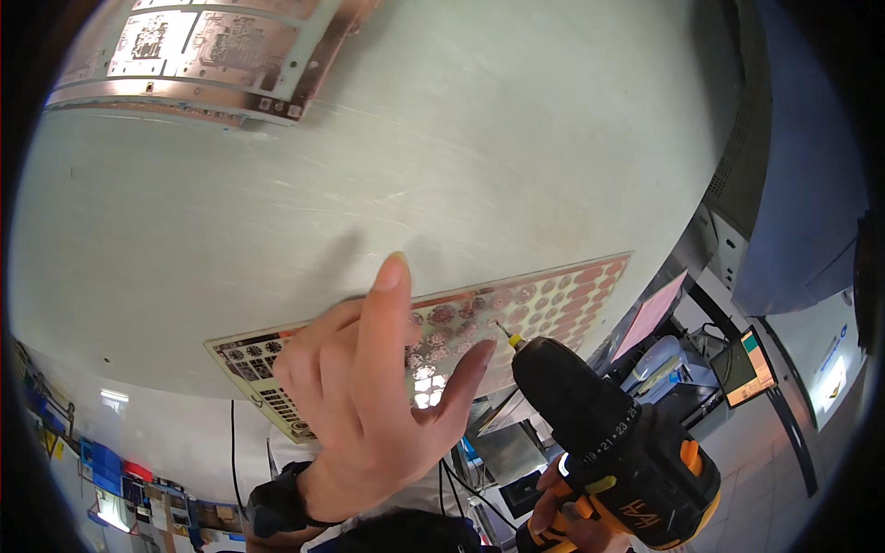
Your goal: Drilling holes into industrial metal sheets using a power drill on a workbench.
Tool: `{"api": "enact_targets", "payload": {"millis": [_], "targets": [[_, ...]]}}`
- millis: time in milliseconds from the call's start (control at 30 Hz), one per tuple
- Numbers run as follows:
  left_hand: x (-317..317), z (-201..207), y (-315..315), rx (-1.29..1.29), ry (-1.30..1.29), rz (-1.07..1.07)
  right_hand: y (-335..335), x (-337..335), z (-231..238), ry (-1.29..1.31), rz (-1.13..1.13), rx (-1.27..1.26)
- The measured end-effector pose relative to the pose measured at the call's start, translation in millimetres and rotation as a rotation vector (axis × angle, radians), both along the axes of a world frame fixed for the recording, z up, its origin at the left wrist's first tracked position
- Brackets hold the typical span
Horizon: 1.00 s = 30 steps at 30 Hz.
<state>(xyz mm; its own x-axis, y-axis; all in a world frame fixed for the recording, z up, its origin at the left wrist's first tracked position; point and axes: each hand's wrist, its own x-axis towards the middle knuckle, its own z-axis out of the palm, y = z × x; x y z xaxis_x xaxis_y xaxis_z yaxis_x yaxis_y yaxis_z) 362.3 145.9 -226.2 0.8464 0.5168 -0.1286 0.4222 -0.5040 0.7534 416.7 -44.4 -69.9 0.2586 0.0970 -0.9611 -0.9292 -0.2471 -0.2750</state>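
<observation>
A circuit board panel with round copper patterns lies slanted along the table's near edge. My left hand is over its middle, index finger stretched out past the far edge and thumb spread to the right. The other fingers are bent, and that hand holds nothing I can see. My right hand grips the handle of a black and orange cordless drill. Its thin bit in a yellow holder points at the panel, right of my left thumb. Whether the tip touches the board cannot be made out. My left hand covers part of the panel.
Copper-coated circuit panels are stacked at the far left of the pale table. Past the near edge, on the right, are a screen and a cluttered bench. Blue bins stand at lower left. Black cables hang below the table.
</observation>
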Motion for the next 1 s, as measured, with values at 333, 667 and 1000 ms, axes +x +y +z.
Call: {"api": "enact_targets", "payload": {"millis": [333, 667, 1000], "targets": [[1, -21, -10, 0.162, -0.167, 0.13, 17, -28, -3, -0.32, -0.021, -0.248], [-4, -20, -10, 0.104, -0.13, 0.121, 18, -31, 2, -0.353, 0.017, -0.297], [-4, -19, -5, 0.124, -0.139, 0.131, 25, -33, 3, -0.329, 0.087, -0.324]]}}
